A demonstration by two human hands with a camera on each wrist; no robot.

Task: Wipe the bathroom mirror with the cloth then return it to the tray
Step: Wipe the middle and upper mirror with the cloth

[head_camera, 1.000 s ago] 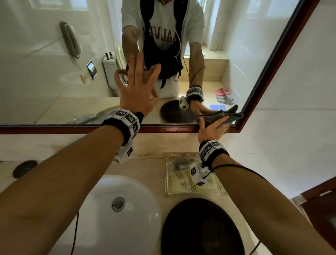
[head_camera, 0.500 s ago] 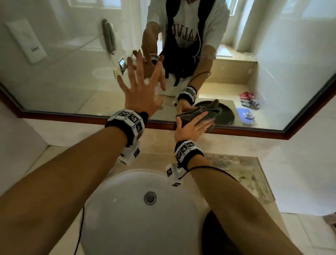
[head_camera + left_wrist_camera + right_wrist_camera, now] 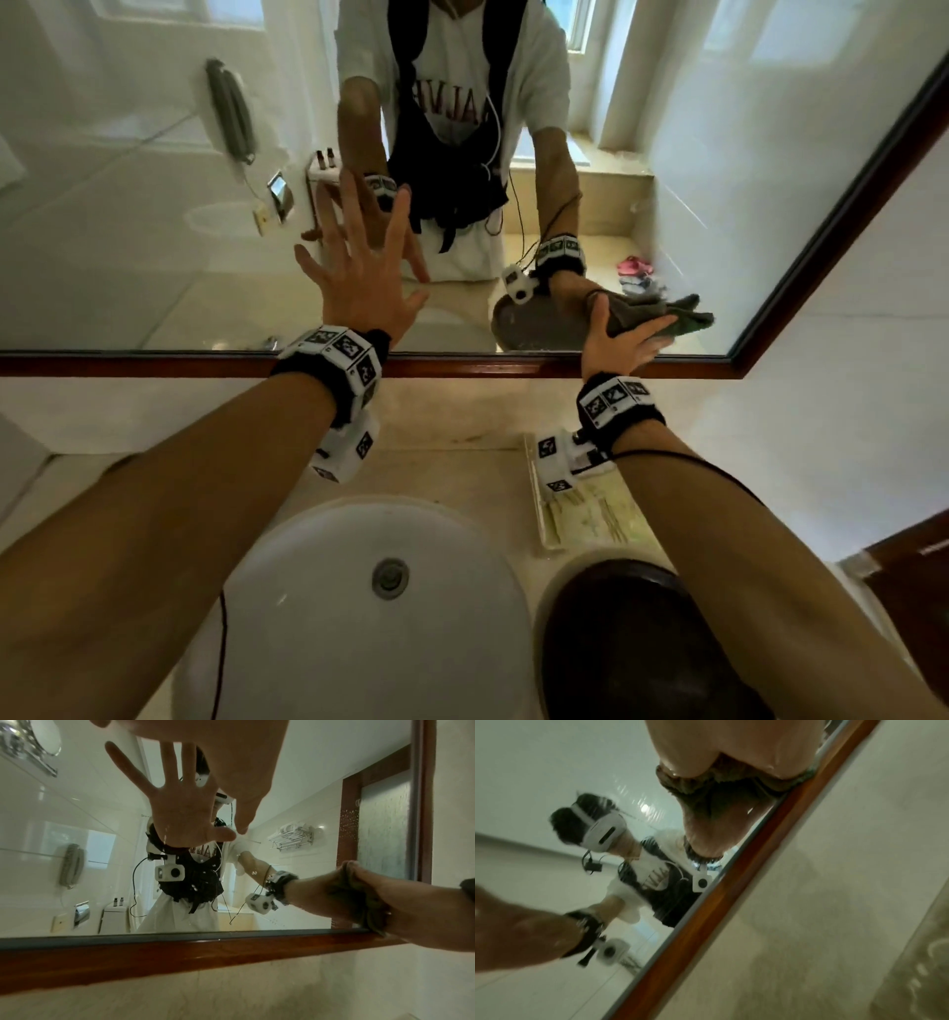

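Observation:
The mirror (image 3: 154,231) fills the wall above a brown wooden frame (image 3: 154,366). My left hand (image 3: 359,267) lies flat on the glass with its fingers spread; the left wrist view shows its thumb tip on the glass (image 3: 241,829). My right hand (image 3: 624,339) presses a dark grey-green cloth (image 3: 683,318) against the glass just above the bottom frame, near the lower right corner. Its fingers lie stretched over the cloth. The cloth (image 3: 718,780) bunches under the palm (image 3: 731,744) and shows beside the hand (image 3: 359,898). A dark round tray (image 3: 631,642) sits on the counter below.
A white basin (image 3: 318,616) lies under my left arm. A clear rectangular tray (image 3: 590,519) with small items stands between the wall and the dark tray. A brown door edge (image 3: 914,565) shows at the right. A black cable (image 3: 221,658) hangs from my left arm.
My right hand has slid the cloth rightward along the mirror's bottom edge, away from my left hand. The left hand stays spread on the glass. The head view has shifted.

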